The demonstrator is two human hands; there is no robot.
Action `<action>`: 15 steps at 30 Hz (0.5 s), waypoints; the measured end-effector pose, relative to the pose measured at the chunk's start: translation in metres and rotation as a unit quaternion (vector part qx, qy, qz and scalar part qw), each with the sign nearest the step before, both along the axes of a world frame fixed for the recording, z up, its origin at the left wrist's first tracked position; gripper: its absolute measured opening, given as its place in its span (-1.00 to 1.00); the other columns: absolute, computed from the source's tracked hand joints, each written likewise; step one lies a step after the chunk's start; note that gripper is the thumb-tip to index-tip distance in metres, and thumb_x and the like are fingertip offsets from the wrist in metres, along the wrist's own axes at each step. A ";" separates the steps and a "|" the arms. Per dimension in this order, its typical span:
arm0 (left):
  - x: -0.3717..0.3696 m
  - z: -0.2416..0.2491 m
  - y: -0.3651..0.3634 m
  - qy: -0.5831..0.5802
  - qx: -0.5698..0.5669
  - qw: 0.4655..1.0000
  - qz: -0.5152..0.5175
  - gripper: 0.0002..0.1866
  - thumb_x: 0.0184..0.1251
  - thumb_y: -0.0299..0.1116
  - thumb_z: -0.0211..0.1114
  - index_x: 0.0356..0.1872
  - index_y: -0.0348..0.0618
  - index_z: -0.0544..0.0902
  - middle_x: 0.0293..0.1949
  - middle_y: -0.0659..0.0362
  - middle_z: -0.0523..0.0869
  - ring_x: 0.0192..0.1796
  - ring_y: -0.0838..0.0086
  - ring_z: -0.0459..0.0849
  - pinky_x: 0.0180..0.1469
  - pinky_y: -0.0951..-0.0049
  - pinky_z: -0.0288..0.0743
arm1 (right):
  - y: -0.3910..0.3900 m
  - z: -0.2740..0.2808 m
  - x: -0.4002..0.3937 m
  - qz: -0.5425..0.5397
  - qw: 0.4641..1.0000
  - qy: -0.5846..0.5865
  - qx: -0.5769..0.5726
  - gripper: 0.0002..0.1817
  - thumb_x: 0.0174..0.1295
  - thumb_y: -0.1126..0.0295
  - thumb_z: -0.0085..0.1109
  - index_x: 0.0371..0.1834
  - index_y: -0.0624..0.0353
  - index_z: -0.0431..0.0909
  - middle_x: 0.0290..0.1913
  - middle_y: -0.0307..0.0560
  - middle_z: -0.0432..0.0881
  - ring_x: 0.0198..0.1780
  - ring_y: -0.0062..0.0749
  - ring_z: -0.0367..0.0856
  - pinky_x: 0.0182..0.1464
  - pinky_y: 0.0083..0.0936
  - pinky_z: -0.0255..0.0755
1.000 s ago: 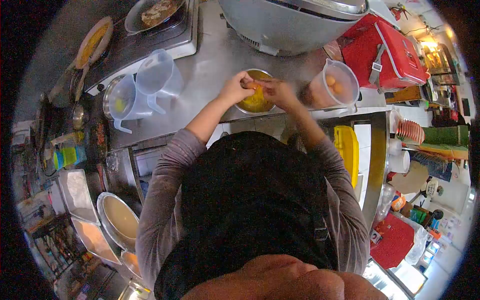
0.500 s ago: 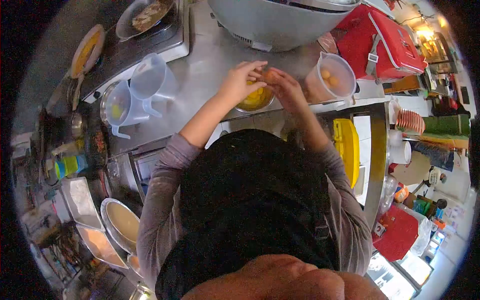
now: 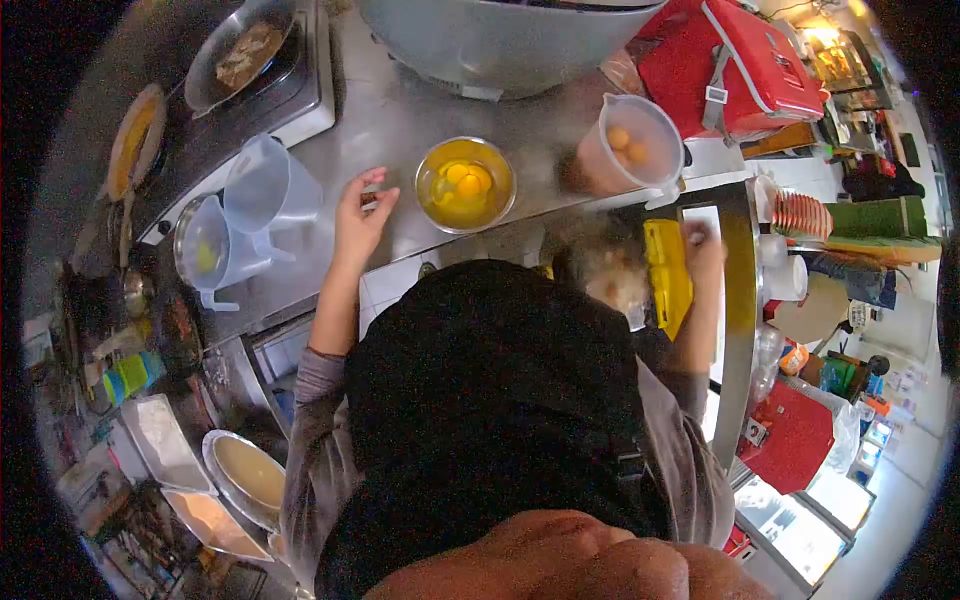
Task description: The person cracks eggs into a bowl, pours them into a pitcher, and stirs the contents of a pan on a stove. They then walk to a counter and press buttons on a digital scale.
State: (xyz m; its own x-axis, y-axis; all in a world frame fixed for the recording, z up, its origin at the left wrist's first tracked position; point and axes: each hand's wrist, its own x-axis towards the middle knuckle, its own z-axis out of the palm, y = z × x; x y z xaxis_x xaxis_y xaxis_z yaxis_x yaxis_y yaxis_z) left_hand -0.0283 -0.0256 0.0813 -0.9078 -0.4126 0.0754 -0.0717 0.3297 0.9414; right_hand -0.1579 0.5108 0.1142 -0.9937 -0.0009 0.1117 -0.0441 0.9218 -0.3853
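My left hand (image 3: 360,222) hovers over the steel counter, left of the bowl, with its fingers apart and nothing visible in them. A metal bowl (image 3: 428,208) stands near the counter's front edge and holds several cracked eggs with whole yolks. Below the edge on the right, my right hand (image 3: 706,258) is at the far side of a yellow lid (image 3: 668,278), its fingers closed at the rim and partly blurred. The lid is tilted up, and blurred pale contents show beside it. A clear plastic jug (image 3: 655,150) with several whole eggs stands right of the bowl.
Two clear jugs, one tall (image 3: 262,185) and one lower (image 3: 215,255), stand at the left. Behind them is a stove with a pan (image 3: 215,75). A large grey vessel (image 3: 500,50) fills the back, and a red cooler bag (image 3: 690,85) stands at the back right.
My hands have parted from above the bowl. The left moved left and opened; the right went down to the yellow lid, which is now tilted up. The bowl's yolks are in full view.
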 end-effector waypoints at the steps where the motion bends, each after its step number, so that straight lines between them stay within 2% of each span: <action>1: 0.003 -0.003 -0.004 0.011 -0.014 1.000 0.003 -0.58 0.18 -0.45 0.41 0.09 -0.14 0.57 -0.03 0.16 0.56 -0.19 0.53 0.62 -0.15 0.51 0.55 | -0.023 0.027 -0.021 0.014 0.998 0.052 0.016 -0.84 0.20 0.37 0.24 -0.20 0.13 0.63 -0.29 -0.03 0.71 -0.35 -0.25 0.69 -0.29 -0.35 0.52; 2: 0.004 -0.003 -0.006 0.003 0.002 1.000 0.007 -0.58 0.18 -0.44 0.41 0.09 -0.14 0.56 -0.03 0.16 0.56 -0.19 0.53 0.62 -0.15 0.51 0.54 | -0.049 0.057 -0.034 0.120 0.979 0.163 0.002 -0.85 0.21 0.37 0.23 -0.17 0.10 0.63 -0.31 -0.05 0.71 -0.41 -0.22 0.65 -0.32 -0.35 0.50; 3: 0.004 -0.002 -0.004 -0.004 0.019 1.000 0.012 -0.58 0.18 -0.44 0.41 0.09 -0.14 0.56 -0.03 0.15 0.56 -0.19 0.53 0.62 -0.15 0.51 0.54 | -0.078 0.084 -0.044 0.110 0.989 0.098 0.022 -0.83 0.20 0.38 0.24 -0.16 0.13 0.62 -0.29 -0.02 0.70 -0.41 -0.20 0.64 -0.29 -0.34 0.50; 4: 0.005 -0.002 -0.002 -0.011 0.037 0.999 0.017 -0.57 0.18 -0.44 0.41 0.10 -0.14 0.56 -0.03 0.15 0.56 -0.20 0.53 0.61 -0.15 0.50 0.54 | -0.094 0.088 -0.063 0.164 0.981 0.105 0.024 -0.79 0.19 0.36 0.25 -0.14 0.16 0.61 -0.25 0.04 0.68 -0.41 -0.18 0.63 -0.26 -0.31 0.49; 6: 0.008 0.000 -0.002 -0.002 0.032 0.999 0.018 -0.58 0.18 -0.43 0.40 0.09 -0.14 0.56 -0.02 0.14 0.56 -0.20 0.52 0.62 -0.15 0.50 0.54 | -0.111 0.073 -0.100 0.280 0.951 0.109 0.070 -0.77 0.16 0.38 0.23 -0.13 0.20 0.61 -0.19 0.09 0.67 -0.36 -0.13 0.65 -0.22 -0.28 0.51; 9: 0.012 -0.002 -0.006 0.013 0.015 1.000 0.023 -0.58 0.19 -0.42 0.40 0.09 -0.13 0.56 -0.02 0.14 0.55 -0.20 0.50 0.61 -0.17 0.51 0.53 | -0.128 0.033 -0.157 0.376 0.878 -0.043 0.292 -0.75 0.14 0.36 0.13 -0.18 0.25 0.64 -0.14 0.17 0.68 -0.10 0.03 0.66 -0.04 -0.17 0.53; 12: 0.020 -0.003 -0.010 0.005 0.023 0.999 0.040 -0.59 0.20 -0.41 0.40 0.09 -0.12 0.56 -0.01 0.14 0.55 -0.20 0.50 0.61 -0.18 0.52 0.54 | -0.142 0.025 -0.160 0.390 0.855 -0.034 0.339 -0.75 0.12 0.40 0.13 -0.15 0.17 0.64 -0.13 0.16 0.67 -0.11 0.03 0.65 -0.03 -0.19 0.51; 14: 0.029 -0.001 -0.010 -0.009 0.029 0.998 0.060 -0.59 0.20 -0.40 0.40 0.09 -0.12 0.57 0.00 0.14 0.56 -0.20 0.50 0.60 -0.18 0.52 0.54 | -0.147 0.026 -0.153 0.434 0.858 0.043 0.270 -0.74 0.14 0.38 0.09 -0.13 0.18 0.64 -0.12 0.19 0.66 -0.06 0.04 0.63 0.02 -0.17 0.48; 15: 0.033 0.005 -0.007 -0.018 0.028 0.997 0.072 -0.59 0.20 -0.40 0.40 0.09 -0.13 0.57 0.00 0.14 0.56 -0.20 0.50 0.60 -0.18 0.52 0.54 | -0.147 0.022 -0.154 0.430 0.867 0.038 0.251 -0.73 0.15 0.38 0.07 -0.11 0.18 0.63 -0.12 0.20 0.66 -0.04 0.05 0.62 0.03 -0.17 0.47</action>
